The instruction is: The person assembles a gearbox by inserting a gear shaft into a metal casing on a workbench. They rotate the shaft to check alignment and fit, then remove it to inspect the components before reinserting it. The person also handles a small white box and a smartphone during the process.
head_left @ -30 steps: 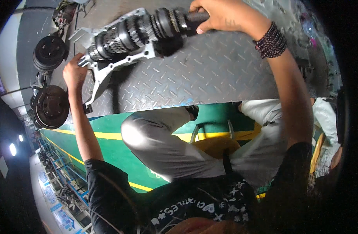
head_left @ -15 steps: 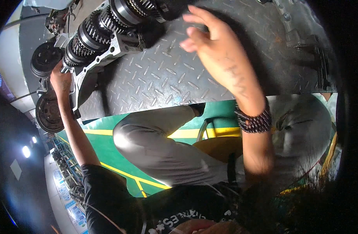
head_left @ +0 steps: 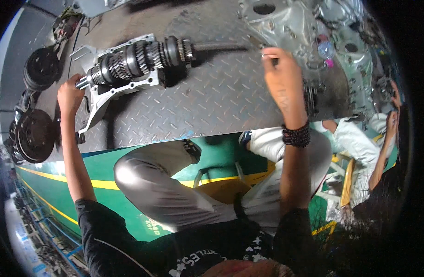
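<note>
A transmission gear shaft (head_left: 134,60), stacked with several dark toothed gears and rings, lies in an open silver metal housing half (head_left: 147,83) at the left of the bench. My left hand (head_left: 71,96) is closed around the shaft's bare left end, which sticks out past the housing. Well to the right, my right hand (head_left: 284,83) is held over the bench near a large cast metal casing (head_left: 286,23). Its fingers are curled into a pinch. Whatever they hold, if anything, is too small to make out. A dark beaded bracelet circles that wrist.
The workbench (head_left: 193,106) has a steel tread-plate top. Two dark round pulleys (head_left: 35,134) stand along its left end. More cast casings (head_left: 355,55) and a bottle with a pink cap (head_left: 326,51) lie at the right. Another person's arm (head_left: 387,138) shows at the far right.
My right hand has gone from loosely spread fingers to a curled pinch, beside the casing. My left hand stays at the shaft end. The view has shifted, showing more of the bench's right side.
</note>
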### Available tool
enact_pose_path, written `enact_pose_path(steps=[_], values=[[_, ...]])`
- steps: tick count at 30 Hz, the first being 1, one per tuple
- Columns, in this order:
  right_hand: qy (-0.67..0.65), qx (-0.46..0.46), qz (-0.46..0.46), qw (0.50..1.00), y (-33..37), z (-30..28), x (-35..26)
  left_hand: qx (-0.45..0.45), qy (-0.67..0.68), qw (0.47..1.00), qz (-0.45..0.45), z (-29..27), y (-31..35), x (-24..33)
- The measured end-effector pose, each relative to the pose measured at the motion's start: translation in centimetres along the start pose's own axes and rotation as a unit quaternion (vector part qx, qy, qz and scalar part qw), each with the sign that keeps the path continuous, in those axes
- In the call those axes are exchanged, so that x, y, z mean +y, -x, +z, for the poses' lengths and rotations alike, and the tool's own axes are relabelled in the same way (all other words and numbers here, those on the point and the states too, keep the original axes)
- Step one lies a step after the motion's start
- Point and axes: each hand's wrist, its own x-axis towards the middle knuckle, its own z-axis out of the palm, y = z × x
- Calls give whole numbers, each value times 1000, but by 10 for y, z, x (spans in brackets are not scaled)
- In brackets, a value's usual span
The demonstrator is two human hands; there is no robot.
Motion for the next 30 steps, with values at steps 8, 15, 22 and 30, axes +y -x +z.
enact_pose_path(steps=[8, 15, 22, 30], values=[[337, -63, -190, 920, -37, 25, 42, -11, 20, 999, -24, -3, -3, 10], [175, -125, -140, 966, -37, -1, 38, -2, 26, 999, -24, 3, -4, 6], [-353, -370, 141, 848, 7, -40, -3, -25, -37, 998, 39, -28, 13, -31], [-634, -385, 257, 619, 41, 7, -6, 114, 195, 952, 207, -123, 71, 200]])
